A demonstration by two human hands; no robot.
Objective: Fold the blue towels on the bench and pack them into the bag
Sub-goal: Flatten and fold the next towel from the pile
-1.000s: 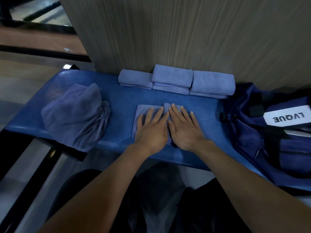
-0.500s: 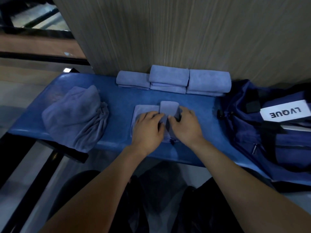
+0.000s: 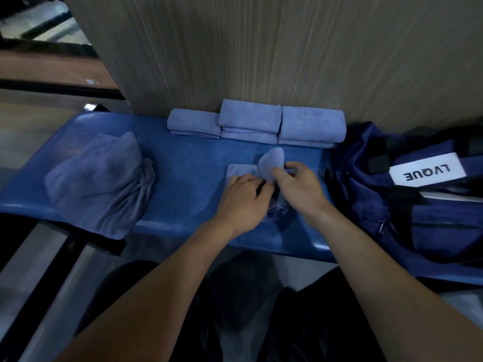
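Note:
A small blue towel (image 3: 270, 163), partly folded, lies on the blue bench (image 3: 183, 165) in front of me. My right hand (image 3: 298, 188) pinches its right edge and lifts a flap that stands up and curls over. My left hand (image 3: 241, 199) rests on the towel's left half with curled fingers that hold it down. A row of folded blue towels (image 3: 253, 121) sits at the back against the wall. A pile of unfolded blue towels (image 3: 99, 178) lies at the bench's left end. The navy bag (image 3: 418, 205) with a white LVQUE label sits at the right end.
A wood-grain wall panel (image 3: 261, 48) rises directly behind the bench. My dark-clothed legs are below the bench's front edge. A black frame and pale floor lie to the lower left.
Both hands lay flat on the towel a second ago. They then curled onto it, and my right hand now lifts a flap of the towel up from its right side.

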